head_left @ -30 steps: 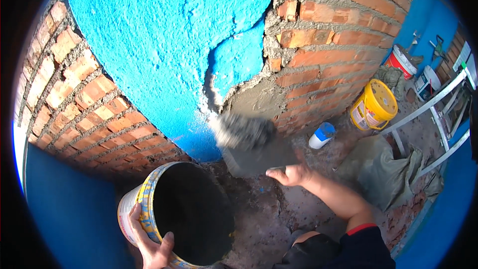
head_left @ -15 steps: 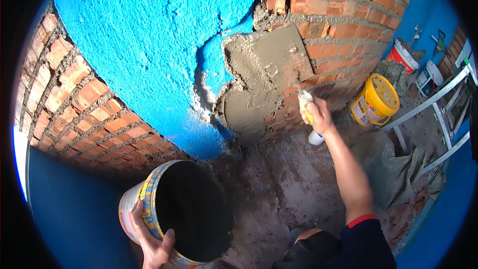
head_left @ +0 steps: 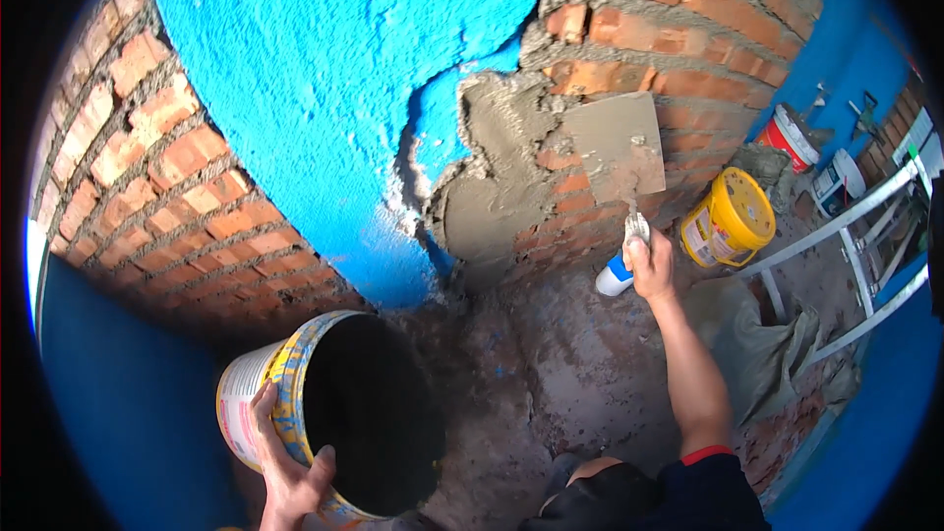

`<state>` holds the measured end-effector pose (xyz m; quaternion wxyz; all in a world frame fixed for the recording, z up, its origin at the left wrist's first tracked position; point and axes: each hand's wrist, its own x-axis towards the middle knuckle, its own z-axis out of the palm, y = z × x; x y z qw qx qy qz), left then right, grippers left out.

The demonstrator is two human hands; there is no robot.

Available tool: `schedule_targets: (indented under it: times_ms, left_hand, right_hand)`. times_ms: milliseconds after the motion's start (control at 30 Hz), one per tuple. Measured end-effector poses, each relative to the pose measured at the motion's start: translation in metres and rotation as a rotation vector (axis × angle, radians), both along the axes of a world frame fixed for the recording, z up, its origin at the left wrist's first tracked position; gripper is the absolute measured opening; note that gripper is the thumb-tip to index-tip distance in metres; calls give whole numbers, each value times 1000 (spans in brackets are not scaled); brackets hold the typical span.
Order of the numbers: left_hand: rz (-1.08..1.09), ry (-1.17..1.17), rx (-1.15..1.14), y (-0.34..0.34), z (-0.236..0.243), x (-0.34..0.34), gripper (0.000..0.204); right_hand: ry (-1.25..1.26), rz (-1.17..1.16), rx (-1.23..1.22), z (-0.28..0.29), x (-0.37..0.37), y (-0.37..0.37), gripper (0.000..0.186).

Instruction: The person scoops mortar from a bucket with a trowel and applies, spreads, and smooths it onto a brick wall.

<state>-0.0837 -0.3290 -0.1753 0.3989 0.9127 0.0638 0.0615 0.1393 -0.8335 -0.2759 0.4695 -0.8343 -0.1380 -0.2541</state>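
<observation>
Though partly under mortar point(head_left: 501, 202), brickwork point(head_left: 678, 29) above floor point(head_left: 595, 364); left hand point(head_left: 292, 477) round bucket rim point(head_left: 299, 364), right hand point(head_left: 652, 267) round trowel point(head_left: 615, 138)

2 hands point(head_left: 292, 480) point(head_left: 653, 264), 1 trowel point(head_left: 618, 143), 4 buckets point(head_left: 244, 393) point(head_left: 728, 221) point(head_left: 787, 141) point(head_left: 838, 183), 1 blue-and-white container point(head_left: 615, 278), 1 metal frame point(head_left: 836, 227), 1 large crumpled sheet point(head_left: 772, 366).

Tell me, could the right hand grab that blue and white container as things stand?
Probably not directly: the right hand holds a trowel, though the container appears close and nothing visible blocks the way.
</observation>
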Motion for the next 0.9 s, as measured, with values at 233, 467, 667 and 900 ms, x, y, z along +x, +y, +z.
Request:
schedule_targets:
  times_ms: [233,467,667,900]
  left_hand:
    - [-39,-173,-25,-7,9,20,90]
    - [-70,-149,209,-9,0,24,91]
    - [-193,-133,334,-45,-19,24,92]
    - [-294,-38,232,-38,-20,22,92]
  right_hand:
    - [83,461,-398,45,-76,110,30]
    - [885,1221,-472,-39,-111,237,31]
    - [1512,1236,-578,-138,-111,345,25]
    - [935,1046,-796,-132,-99,350,26]
